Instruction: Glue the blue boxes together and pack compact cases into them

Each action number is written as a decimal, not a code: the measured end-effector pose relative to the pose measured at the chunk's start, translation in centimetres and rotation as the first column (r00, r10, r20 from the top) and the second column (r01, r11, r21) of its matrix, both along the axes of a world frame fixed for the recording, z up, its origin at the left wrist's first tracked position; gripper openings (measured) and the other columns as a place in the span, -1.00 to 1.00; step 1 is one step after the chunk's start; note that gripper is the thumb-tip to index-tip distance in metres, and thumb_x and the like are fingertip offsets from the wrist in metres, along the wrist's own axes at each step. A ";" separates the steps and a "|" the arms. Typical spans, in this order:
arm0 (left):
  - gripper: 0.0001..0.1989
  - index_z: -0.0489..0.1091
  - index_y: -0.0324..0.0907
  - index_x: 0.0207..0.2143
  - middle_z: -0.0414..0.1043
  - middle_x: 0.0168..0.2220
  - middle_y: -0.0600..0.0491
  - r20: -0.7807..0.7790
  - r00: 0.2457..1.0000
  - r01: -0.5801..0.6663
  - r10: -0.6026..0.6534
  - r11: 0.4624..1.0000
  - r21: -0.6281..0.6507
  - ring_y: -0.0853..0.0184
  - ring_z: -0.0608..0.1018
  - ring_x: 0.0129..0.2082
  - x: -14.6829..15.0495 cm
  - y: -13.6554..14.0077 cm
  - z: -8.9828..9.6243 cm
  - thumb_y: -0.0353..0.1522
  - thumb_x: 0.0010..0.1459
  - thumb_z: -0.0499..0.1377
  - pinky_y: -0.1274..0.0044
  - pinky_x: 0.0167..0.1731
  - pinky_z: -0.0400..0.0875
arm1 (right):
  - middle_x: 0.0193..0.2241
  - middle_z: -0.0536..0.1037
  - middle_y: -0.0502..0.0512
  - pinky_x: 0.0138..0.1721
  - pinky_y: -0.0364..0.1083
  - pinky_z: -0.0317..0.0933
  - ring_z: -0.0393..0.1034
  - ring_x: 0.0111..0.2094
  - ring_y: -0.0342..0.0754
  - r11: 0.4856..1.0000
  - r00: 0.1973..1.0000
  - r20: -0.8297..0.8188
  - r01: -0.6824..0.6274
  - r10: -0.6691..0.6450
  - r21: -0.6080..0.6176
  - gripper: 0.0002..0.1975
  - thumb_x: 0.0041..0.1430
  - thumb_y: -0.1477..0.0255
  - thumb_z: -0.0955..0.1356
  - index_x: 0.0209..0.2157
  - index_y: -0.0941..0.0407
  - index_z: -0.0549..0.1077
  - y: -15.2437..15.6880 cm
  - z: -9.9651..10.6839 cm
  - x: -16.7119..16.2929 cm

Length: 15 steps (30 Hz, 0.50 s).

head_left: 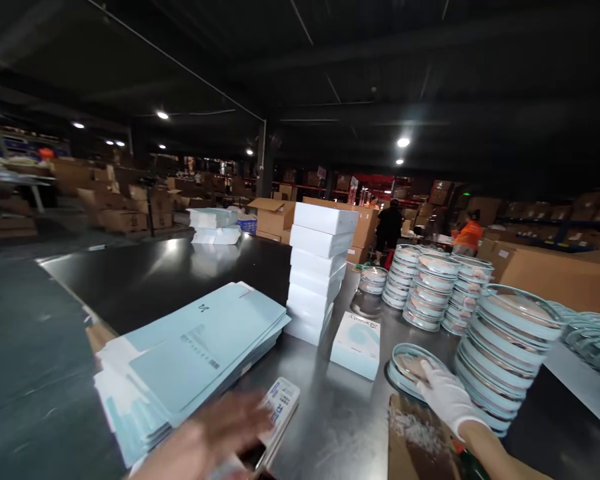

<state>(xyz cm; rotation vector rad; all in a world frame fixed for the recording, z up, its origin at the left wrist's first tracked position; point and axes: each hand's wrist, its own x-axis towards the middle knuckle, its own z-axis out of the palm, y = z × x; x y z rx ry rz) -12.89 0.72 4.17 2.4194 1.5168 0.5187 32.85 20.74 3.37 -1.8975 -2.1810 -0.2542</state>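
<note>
My left hand (215, 430), bare and blurred, is at the bottom with its fingers stretched out. It hovers over or touches a slim white case with blue lettering (283, 403); which, I cannot tell. In a white glove, my right hand (445, 395) has its fingers on a round light-blue case with a clear lid (405, 363), apparently gripping it; the fingertips' undersides are hidden. A tall stack of similar round cases (500, 363) rises beside that hand. Left of the round case sits a light-blue and white box with a swirl print (357, 343).
Flat light-blue cartons (200, 347) lie piled at the left. White boxes (315, 280) stand stacked mid-table. More round-case stacks (433, 287) are behind. A brown board with white shreds (415, 433) lies near my right wrist. Two people (389, 227) are in the background among cardboard boxes.
</note>
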 end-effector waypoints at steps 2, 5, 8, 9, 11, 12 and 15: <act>-0.48 0.36 0.12 0.29 0.34 0.36 0.09 0.032 0.948 -0.315 0.318 0.914 0.256 0.02 0.38 0.34 -4.3 1.3 3.3 -0.05 0.35 0.01 0.19 0.34 0.27 | 0.17 0.50 0.49 0.20 0.20 0.34 0.48 0.15 0.27 0.998 0.996 -0.073 -0.057 0.057 0.005 -0.50 0.31 0.42 0.26 0.20 0.36 0.43 -0.9 1.4 -1.1; -0.35 0.34 -0.34 0.27 0.34 0.32 -0.33 0.020 0.773 -0.607 0.634 0.730 0.315 -0.21 0.36 0.32 -10.6 5.6 6.5 -0.06 0.31 0.08 0.04 0.28 0.27 | 0.20 0.50 0.28 0.22 0.06 0.35 0.49 0.16 0.09 0.972 0.954 -0.187 -0.231 0.234 0.036 -0.46 0.39 0.26 0.17 0.24 0.23 0.40 -3.6 3.1 -3.5; -0.44 0.46 -0.35 0.07 0.56 0.03 -0.30 -0.027 0.657 -0.729 0.754 0.644 0.231 -0.16 0.60 0.04 -14.4 9.0 6.2 -0.06 0.25 0.25 0.04 -0.02 0.52 | 0.14 0.57 0.18 0.16 0.06 0.40 0.53 0.12 0.09 0.888 0.824 -0.330 -0.420 0.460 0.188 -0.52 0.37 0.18 0.24 0.18 0.09 0.48 -7.9 3.4 -6.0; -0.53 0.50 -0.30 -0.02 0.60 -0.06 -0.16 -0.040 0.646 -0.740 0.762 0.638 0.214 -0.03 0.64 -0.07 -15.1 9.6 5.7 -0.07 0.27 0.26 0.14 -0.09 0.57 | 0.09 0.61 0.18 0.11 0.07 0.44 0.56 0.07 0.11 0.863 0.784 -0.361 -0.446 0.505 0.239 -0.55 0.35 0.18 0.27 0.14 0.06 0.52 -9.4 3.2 -6.6; -0.65 0.52 -0.25 -0.15 0.59 -0.18 0.02 -0.043 0.644 -0.738 0.763 0.636 0.224 0.19 0.65 -0.21 -15.7 9.8 5.0 -0.11 0.33 0.24 0.31 -0.17 0.58 | 0.01 0.66 0.14 0.04 0.03 0.49 0.61 -0.01 0.11 0.847 0.759 -0.378 -0.452 0.530 0.280 -0.62 0.35 0.21 0.31 0.09 0.00 0.57 -11.9 2.6 -7.2; -0.67 0.51 -0.25 -0.18 0.58 -0.19 0.04 -0.031 0.644 -0.736 0.765 0.629 0.250 0.22 0.65 -0.23 -15.9 9.6 4.9 -0.13 0.34 0.24 0.34 -0.19 0.58 | -0.01 0.68 0.12 0.01 -0.01 0.51 0.63 -0.03 0.10 0.847 0.763 -0.372 -0.446 0.528 0.289 -0.65 0.35 0.23 0.31 0.08 -0.03 0.57 -12.9 2.3 -7.2; -0.65 0.49 -0.26 -0.21 0.59 -0.25 -0.01 0.037 0.627 -0.736 0.778 0.576 0.354 0.14 0.65 -0.21 -15.9 8.3 6.3 -0.12 0.28 0.24 0.38 -0.28 0.53 | -0.01 0.68 0.10 -0.04 -0.05 0.54 0.64 -0.06 0.10 0.816 0.798 -0.261 -0.429 0.544 0.389 -0.67 0.36 0.30 0.32 0.10 -0.07 0.55 -15.0 2.0 -6.5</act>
